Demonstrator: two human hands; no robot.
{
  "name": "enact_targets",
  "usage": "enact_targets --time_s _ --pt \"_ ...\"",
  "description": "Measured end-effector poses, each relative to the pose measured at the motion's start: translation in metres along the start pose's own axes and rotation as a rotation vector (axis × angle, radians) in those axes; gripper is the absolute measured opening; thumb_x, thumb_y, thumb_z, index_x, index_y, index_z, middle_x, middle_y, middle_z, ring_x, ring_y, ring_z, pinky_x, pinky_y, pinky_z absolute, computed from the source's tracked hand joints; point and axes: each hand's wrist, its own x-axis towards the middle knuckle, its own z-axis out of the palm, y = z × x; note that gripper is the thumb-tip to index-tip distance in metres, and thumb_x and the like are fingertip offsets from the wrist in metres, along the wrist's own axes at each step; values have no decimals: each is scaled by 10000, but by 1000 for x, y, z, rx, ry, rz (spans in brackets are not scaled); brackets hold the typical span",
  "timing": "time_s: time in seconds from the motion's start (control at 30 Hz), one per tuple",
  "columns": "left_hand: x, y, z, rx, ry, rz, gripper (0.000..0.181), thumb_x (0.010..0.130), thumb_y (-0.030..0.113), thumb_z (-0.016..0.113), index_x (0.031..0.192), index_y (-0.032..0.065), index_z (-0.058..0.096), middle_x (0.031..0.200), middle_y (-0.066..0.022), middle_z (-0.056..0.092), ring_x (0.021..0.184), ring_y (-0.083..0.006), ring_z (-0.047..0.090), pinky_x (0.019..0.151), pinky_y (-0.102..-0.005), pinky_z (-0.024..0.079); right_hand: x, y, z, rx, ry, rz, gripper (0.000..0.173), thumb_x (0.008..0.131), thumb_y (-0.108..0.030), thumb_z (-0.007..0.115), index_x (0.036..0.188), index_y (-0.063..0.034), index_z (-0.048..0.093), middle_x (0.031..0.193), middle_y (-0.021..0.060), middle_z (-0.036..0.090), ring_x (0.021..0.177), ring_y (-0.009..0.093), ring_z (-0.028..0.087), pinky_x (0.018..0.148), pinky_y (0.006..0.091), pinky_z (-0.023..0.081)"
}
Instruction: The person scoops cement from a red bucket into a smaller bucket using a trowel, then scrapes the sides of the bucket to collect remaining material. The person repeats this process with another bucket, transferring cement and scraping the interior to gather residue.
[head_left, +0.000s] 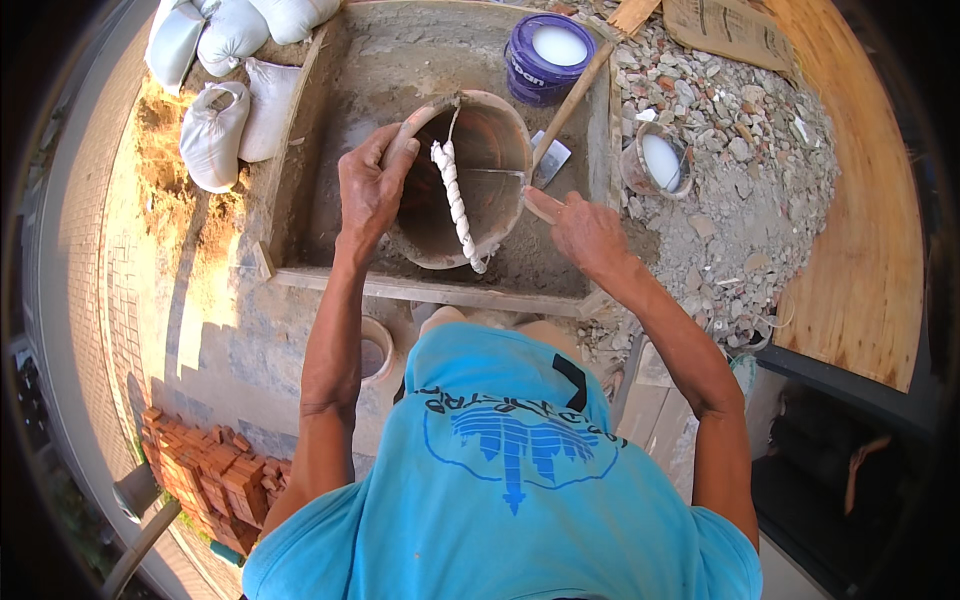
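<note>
My left hand (375, 180) grips the upper left rim of a mortar-stained bucket (517, 124), its thumb over the edge. The bucket is tilted so that its dark, reddish inside shows. A handle wrapped in twisted white cloth (456, 202) hangs across its mouth. In my right hand (589, 232) is a small tool by its handle (541, 201); a thin metal edge (491, 172) reaches from it into the bucket. What lies at the bucket's bottom cannot be made out.
A wood-edged mixing trough (450, 292) surrounds the bucket. In it stand a purple pail (536, 86) and a long wooden handle (574, 105). Rubble (750, 202) with a small bucket (636, 161) lies right, sacks (214, 135) left, bricks (217, 480) lower left, another bucket (386, 349) near my legs.
</note>
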Motion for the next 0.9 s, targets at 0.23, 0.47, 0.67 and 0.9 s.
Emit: enact_targets --time_s 0.23,0.47,0.67,0.9 --pt "-6 15 2 -27 148 85 280 964 127 674 1189 -35 715 826 -33 659 763 -87 536 714 -271 481 -20 -16 10 495 -107 -146 653 807 -110 625 1452 -206 578 792 263 668 729 407 700 717 491 556" --pt "-6 13 -6 17 60 125 294 976 113 658 1233 -22 703 895 -89 730 770 -95 570 741 -263 500 -20 -12 8 320 -4 -48 665 797 -119 652 1446 -254 589 814 244 658 769 435 688 735 501 557" --pt "-12 13 -7 95 156 139 297 971 131 676 1231 -10 703 858 -107 710 730 -100 556 691 -277 493 -38 -15 8 418 -40 -26 671 818 -111 645 1470 -248 563 855 244 662 781 434 683 759 507 544" --pt "-13 7 -1 48 176 139 288 970 125 686 1230 2 705 814 -87 671 709 -83 535 664 -269 483 -36 -7 15 349 -4 -16 705 820 -95 652 1497 -244 528 908 246 668 826 425 682 751 510 519"
